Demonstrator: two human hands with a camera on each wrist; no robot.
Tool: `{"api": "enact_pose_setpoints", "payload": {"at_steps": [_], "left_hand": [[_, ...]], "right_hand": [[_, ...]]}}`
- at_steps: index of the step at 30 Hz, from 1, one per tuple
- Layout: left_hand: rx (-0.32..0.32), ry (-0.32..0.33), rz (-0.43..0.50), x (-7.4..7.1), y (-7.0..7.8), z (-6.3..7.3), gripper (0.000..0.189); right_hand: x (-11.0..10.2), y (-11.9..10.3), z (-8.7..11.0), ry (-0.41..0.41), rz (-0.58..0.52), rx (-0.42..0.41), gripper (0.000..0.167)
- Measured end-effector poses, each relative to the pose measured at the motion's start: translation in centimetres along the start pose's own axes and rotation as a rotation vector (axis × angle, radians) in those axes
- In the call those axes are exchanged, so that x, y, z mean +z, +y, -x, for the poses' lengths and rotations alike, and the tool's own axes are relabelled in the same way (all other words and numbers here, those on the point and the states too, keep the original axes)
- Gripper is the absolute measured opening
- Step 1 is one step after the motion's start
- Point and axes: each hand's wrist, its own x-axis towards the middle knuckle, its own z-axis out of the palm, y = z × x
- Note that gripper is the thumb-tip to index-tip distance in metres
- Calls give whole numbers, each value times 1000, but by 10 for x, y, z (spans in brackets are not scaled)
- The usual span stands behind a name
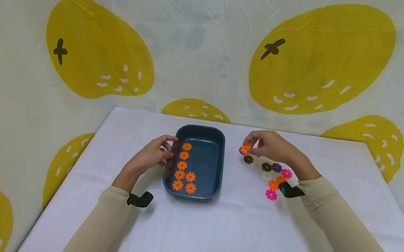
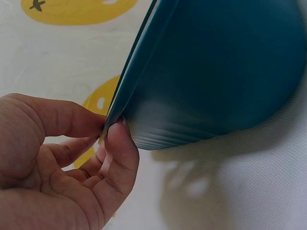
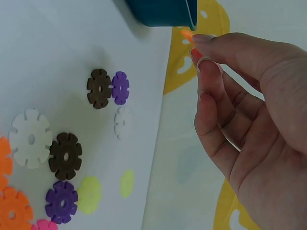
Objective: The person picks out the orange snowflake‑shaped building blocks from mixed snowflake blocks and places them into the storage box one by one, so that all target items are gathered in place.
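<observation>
A dark blue rectangular tray (image 1: 207,163) stands on the table with several orange snowflake discs (image 1: 182,165) lined up along its left side. My left hand (image 1: 151,153) pinches the tray's left rim between thumb and finger, as the left wrist view shows close up. To the right of the tray, my right hand (image 1: 269,145) pinches an orange snowflake disc (image 1: 245,149) above the table. In the right wrist view only a sliver of that disc shows past the thumb tip. Below this hand lies a brown disc (image 3: 99,89) beside a purple disc (image 3: 120,88).
Further right, loose discs lie in a spread: a white disc (image 3: 31,138), a second brown disc (image 3: 65,156), a yellow disc (image 3: 89,195), a pink disc (image 1: 271,194) and more orange ones. A white cloth covers the table (image 1: 187,235). Behind it hangs a patterned curtain (image 1: 203,58).
</observation>
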Motion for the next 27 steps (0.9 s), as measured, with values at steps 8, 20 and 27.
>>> {"api": "enact_pose_setpoints", "payload": {"at_steps": [8,20,27], "left_hand": [[1,2,2,0,-2,-1,53],[4,0,-1,-1,-1,-1,54],[3,0,-1,-1,-1,-1,54]], "right_hand": [[2,-12,-5,-24,-19,-9,19],[4,-23,-14,-57,-31,-39,21],[6,-31,-20,-74,-24,-52,20]]}}
